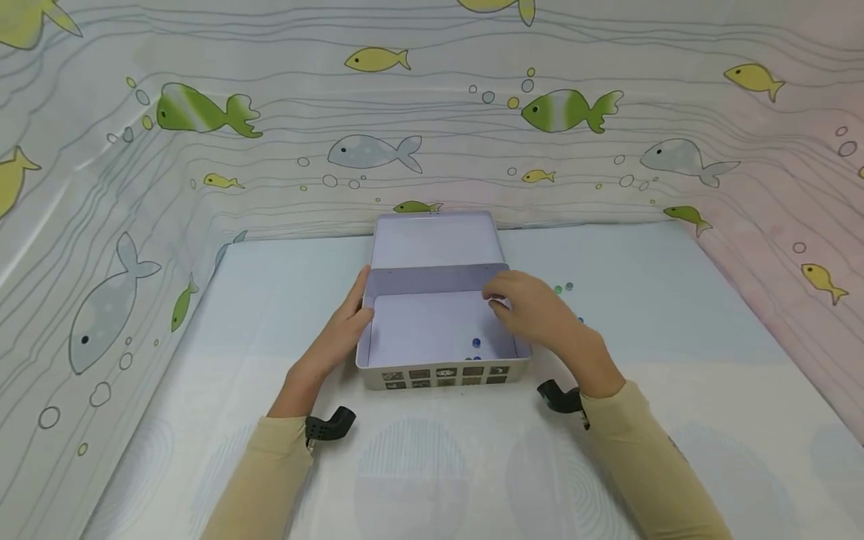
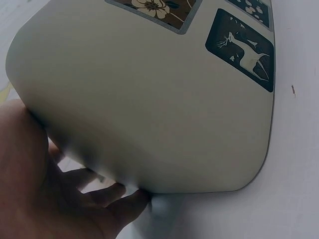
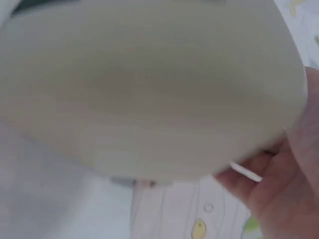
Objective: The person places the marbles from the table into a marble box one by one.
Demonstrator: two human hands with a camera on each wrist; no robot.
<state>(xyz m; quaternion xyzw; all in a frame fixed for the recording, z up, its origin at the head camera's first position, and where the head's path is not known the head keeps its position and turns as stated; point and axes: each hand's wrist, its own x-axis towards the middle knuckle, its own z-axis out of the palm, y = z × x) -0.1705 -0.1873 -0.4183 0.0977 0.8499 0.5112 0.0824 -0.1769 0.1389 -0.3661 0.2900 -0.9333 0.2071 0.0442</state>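
A shallow rectangular box, pale lilac inside and beige outside with small dark pictures along its front, lies with its hinged lid raised at the back. My left hand grips its left wall, thumb at the rim; in the left wrist view the fingers lie along the outside. Over the right wall reaches my right hand, with bent fingers and the thumb close together above the interior; whether a marble sits between them I cannot tell. A blue marble lies inside, with others partly hidden behind the front wall.
Right of the box, on the pale tabletop, lie a green marble, a grey marble and a blue one partly hidden by the right wrist. A fish-printed curtain encloses the table's back and sides.
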